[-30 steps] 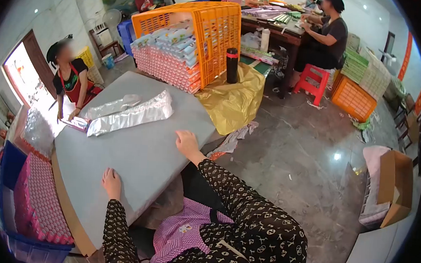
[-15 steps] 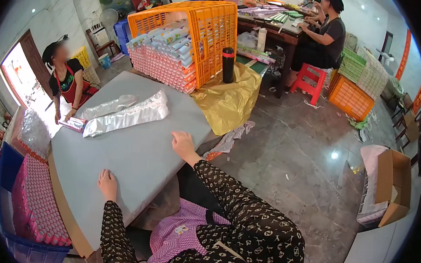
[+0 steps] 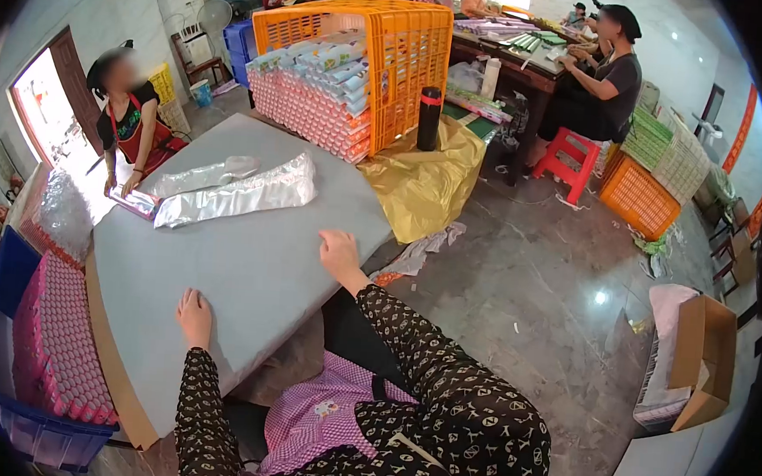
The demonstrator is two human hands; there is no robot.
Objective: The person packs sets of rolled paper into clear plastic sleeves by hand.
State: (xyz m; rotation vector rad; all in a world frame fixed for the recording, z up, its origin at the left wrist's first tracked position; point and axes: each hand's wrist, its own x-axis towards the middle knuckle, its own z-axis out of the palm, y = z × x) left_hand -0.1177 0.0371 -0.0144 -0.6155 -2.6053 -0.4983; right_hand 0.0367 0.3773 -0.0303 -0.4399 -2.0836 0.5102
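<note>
My left hand (image 3: 193, 318) lies palm down on the grey-covered table (image 3: 248, 269), its fingers laid out and holding nothing. Farther right, near the table's edge, my right hand (image 3: 341, 256) rests on the same cover, fingers loosely bent and nothing visible in them. Beyond both hands lies a long silvery plastic bag (image 3: 239, 201), touched by neither. A second, clearer plastic bag (image 3: 203, 176) is behind it. At the far left corner, a co-worker in a red apron has both hands on a small shiny packet (image 3: 139, 201).
An orange crate (image 3: 408, 83) of stacked wrapped rolls stands at the table's far end, beside a black bottle (image 3: 428, 119) and a gold sheet (image 3: 428, 180). A blue bin (image 3: 50, 440) of pink rolls is left. Right are a red stool (image 3: 569, 162) and a cardboard box (image 3: 705, 354).
The view has shifted slightly, so the scene sits a little differently in it. Both my hands stay on the table. The co-worker's hands remain at the packet.
</note>
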